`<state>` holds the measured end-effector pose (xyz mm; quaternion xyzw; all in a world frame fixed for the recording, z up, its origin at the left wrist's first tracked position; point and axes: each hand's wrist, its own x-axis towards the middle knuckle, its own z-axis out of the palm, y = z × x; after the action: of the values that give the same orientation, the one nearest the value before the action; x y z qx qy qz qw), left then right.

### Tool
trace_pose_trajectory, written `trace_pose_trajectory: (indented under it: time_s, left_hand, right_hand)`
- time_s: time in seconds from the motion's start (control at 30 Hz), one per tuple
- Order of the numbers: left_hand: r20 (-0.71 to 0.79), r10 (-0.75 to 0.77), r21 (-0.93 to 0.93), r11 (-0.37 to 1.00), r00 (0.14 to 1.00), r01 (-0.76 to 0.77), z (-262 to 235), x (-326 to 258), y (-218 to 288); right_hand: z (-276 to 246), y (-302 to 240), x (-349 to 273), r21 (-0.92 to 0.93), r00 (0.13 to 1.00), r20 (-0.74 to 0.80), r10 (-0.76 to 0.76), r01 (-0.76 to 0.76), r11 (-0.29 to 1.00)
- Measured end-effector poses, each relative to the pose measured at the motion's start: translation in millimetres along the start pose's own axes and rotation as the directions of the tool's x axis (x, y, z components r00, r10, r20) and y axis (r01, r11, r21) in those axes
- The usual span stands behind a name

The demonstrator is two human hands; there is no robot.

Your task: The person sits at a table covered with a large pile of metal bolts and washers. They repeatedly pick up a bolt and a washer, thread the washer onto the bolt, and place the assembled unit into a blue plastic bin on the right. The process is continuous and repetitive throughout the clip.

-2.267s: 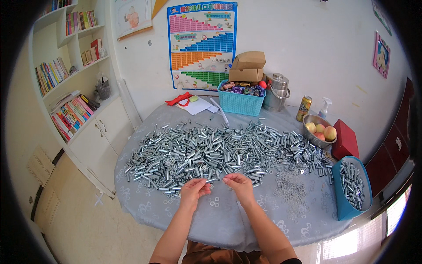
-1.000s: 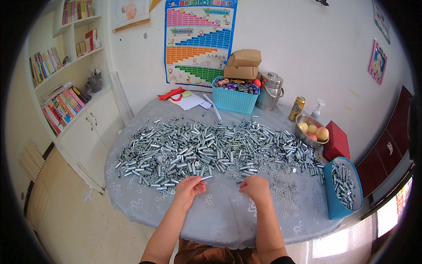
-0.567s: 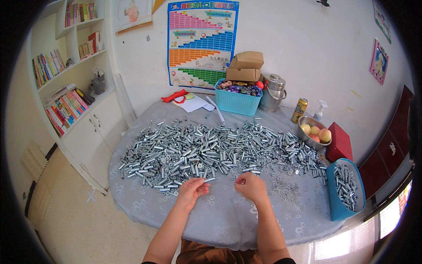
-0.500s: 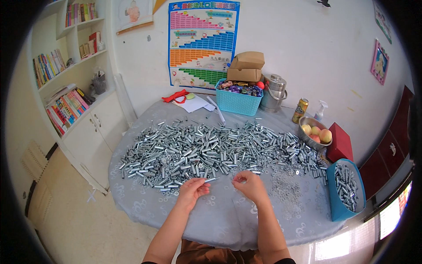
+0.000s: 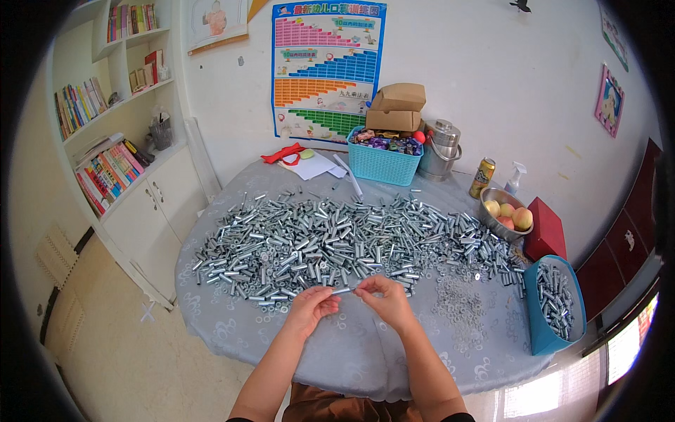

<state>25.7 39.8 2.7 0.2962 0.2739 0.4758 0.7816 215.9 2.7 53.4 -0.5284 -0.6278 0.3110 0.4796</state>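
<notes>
Two hands now meet on one metal pin (image 5: 342, 290): right hand (image 5: 383, 301) has closed in from the right, fingertips at the pin's free end. Means both hands now work the piece together, I'd judge. Left hand (image 5: 313, 308) pinches the other end, thumb and fingers; right is pinched too, can't tell if on the pin itself or a small part at its tip. Pin is held over the grey-covered table (image 5: 225, 316), just in front of the metal-parts pile (image 5: 302, 243). Versus half a second ago: gap between right hand and pin gone; left grip about the same.
</notes>
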Motion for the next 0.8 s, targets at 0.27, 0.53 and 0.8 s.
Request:
trace_pose_trajectory:
  time_s: [0.27,0.53,0.8]
  left_hand:
    - [0.024,-0.054,-0.05,0.997,0.998,0.056,-3.2,0.6,0.3]
    - [0.029,-0.047,-0.031,0.998,0.998,0.048,-3.9,1.8,-2.3]
    - [0.003,-0.017,-0.017,1.0,1.0,0.017,-2.7,0.8,-2.0]
  right_hand:
    - [3.2,14.8,4.0,0.256,0.998,0.061,0.026,-0.04,0.966]
    - [0.6,14.9,3.9,0.221,0.997,0.018,0.071,-0.074,0.973]
    - [-21.2,42.8,7.6,-0.574,0.942,-0.186,-0.281,0.128,0.809]
